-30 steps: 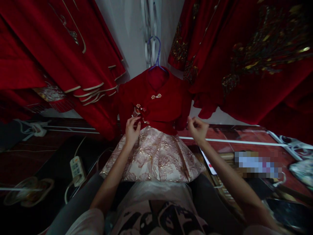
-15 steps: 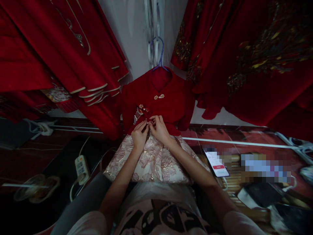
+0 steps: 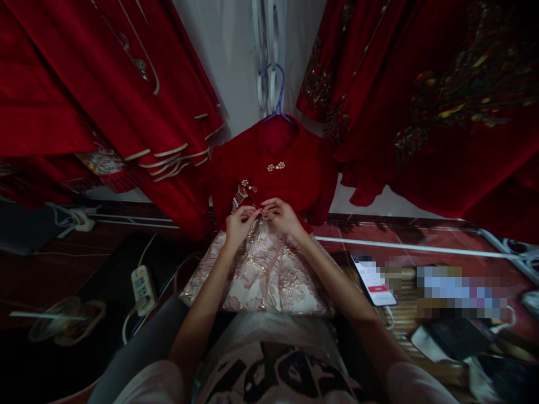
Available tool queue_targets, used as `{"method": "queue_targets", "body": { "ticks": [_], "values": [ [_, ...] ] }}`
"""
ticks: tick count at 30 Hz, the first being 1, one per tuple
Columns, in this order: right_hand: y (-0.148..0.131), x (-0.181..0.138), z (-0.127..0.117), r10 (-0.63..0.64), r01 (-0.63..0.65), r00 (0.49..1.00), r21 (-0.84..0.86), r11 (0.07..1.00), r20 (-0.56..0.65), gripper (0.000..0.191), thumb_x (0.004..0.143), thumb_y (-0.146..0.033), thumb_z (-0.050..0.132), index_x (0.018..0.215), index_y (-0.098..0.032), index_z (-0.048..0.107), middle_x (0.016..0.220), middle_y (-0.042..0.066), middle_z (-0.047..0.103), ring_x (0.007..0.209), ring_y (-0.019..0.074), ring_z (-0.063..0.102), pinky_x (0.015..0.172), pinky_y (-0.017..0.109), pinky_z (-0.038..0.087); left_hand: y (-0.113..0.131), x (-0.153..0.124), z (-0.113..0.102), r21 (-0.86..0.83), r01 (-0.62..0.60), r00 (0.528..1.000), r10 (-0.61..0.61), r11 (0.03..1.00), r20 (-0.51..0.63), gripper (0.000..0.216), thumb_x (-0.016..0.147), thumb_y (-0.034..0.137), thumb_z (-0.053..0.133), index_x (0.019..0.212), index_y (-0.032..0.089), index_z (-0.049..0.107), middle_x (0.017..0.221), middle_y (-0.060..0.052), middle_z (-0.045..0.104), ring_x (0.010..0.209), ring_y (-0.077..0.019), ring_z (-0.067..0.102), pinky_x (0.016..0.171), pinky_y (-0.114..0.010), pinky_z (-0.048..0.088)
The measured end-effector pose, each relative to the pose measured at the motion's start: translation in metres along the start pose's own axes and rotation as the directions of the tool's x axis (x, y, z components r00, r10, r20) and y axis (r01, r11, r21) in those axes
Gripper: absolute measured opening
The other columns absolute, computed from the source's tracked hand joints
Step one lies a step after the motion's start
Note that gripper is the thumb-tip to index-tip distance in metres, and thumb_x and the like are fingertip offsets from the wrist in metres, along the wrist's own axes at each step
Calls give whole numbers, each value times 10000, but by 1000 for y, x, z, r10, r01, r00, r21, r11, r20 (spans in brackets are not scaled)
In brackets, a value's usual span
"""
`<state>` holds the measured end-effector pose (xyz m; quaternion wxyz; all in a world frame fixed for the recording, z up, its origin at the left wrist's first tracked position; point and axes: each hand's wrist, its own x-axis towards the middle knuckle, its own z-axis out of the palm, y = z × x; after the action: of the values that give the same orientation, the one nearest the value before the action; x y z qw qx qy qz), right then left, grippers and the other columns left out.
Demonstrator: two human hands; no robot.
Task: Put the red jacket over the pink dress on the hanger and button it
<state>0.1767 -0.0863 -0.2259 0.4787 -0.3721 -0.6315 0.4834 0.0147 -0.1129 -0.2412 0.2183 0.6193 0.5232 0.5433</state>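
Observation:
A small dress hangs in front of me on a purple hanger [image 3: 275, 95]. Its top is red velvet [image 3: 295, 174] with pearl frog buttons [image 3: 275, 166], and its skirt is pink and gold brocade [image 3: 261, 278]. My left hand [image 3: 239, 224] and my right hand [image 3: 284, 214] meet at the waist seam, fingers pinched together on the lowest pearl button [image 3: 257, 212]. A beaded tassel ornament [image 3: 242, 193] hangs just above my left hand.
Large red embroidered garments hang at the left [image 3: 84, 95] and right [image 3: 442, 112]. A phone [image 3: 373, 278] with a lit screen lies to the right. A white power strip [image 3: 141, 283] and a plastic cup [image 3: 63, 320] lie on the floor at the left.
My right hand has come in from the dress's right sleeve to the waist centre and joined my left hand at the lowest button. Both hands now pinch there.

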Motion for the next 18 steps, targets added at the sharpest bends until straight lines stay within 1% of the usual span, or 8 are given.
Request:
{"method": "queue_targets", "body": {
  "ticks": [1, 2, 5, 7, 10, 13, 16, 18],
  "values": [
    [1, 0, 1, 1, -1, 1000, 30, 1000, -1, 213, 754, -251, 633, 952, -187, 587, 833, 17, 631, 706, 113, 625, 670, 265, 545, -1, 2, -1, -6, 25, 1000, -25, 1000, 16, 218, 770, 371, 667, 885, 185, 672, 795, -29, 701, 714, -141, 669, 708, -269, 545],
    [2, 0, 2, -11, 11, 1000, 29, 1000, -9, 241, 740, -274, 658, 952, -189, 582, 834, 15, 627, 715, 111, 621, 675, 260, 543, -1, 4, -1, 10, 25, 999, -25, 1000, 27, 204, 764, 355, 668, 874, 184, 669, 766, -22, 696, 690, -137, 666, 692, -263, 544],
    [1, -2, 6, -83, 77, 995, -106, 991, -52, 289, 739, -336, 685, 963, -193, 573, 844, 11, 610, 711, 106, 602, 633, 229, 515, 2, 6, -3, 139, -81, 997, 78, 987, 28, 155, 762, 303, 650, 865, 188, 651, 770, -15, 682, 697, -131, 652, 712, -261, 534],
    [0, -4, 8, -138, 121, 988, -201, 972, -70, 257, 774, -333, 655, 971, -193, 569, 835, 8, 592, 682, 102, 583, 592, 216, 490, 5, 6, -4, 205, -128, 992, 125, 970, 29, 140, 768, 290, 635, 866, 191, 635, 800, -21, 678, 712, -134, 643, 724, -267, 528],
    [-1, -7, 10, -199, 168, 976, -280, 945, -84, 198, 811, -304, 611, 966, -192, 562, 835, 13, 575, 657, 102, 561, 566, 214, 471, 8, 5, -3, 223, -105, 994, 103, 969, 23, 123, 756, 273, 638, 848, 195, 614, 787, -19, 675, 712, -144, 646, 718, -275, 525],
    [-2, -9, 12, -238, 200, 967, -317, 927, -88, 157, 842, -282, 565, 973, -196, 558, 878, 30, 576, 692, 113, 565, 584, 223, 477, 13, 4, 0, 254, -71, 996, 80, 965, -26, 107, 721, 249, 657, 799, 199, 603, 745, -4, 663, 698, -147, 640, 708, -274, 516],
    [-3, -10, 13, -280, 230, 954, -340, 912, -106, 121, 860, -255, 527, 960, -195, 557, 933, 48, 576, 757, 124, 576, 647, 241, 496, 21, 4, 3, 280, -90, 991, 115, 956, -74, 89, 710, 225, 647, 775, 198, 594, 730, 6, 642, 675, -135, 607, 698, -263, 498],
    [-6, -10, 12, -268, 217, 957, -332, 918, -114, 127, 855, -276, 542, 952, -196, 559, 920, 46, 584, 739, 123, 577, 632, 240, 495, 25, 3, 3, 239, -110, 988, 132, 965, -77, 82, 719, 216, 634, 791, 196, 598, 752, 5, 640, 687, -128, 597, 707, -257, 494]
  ]
}}
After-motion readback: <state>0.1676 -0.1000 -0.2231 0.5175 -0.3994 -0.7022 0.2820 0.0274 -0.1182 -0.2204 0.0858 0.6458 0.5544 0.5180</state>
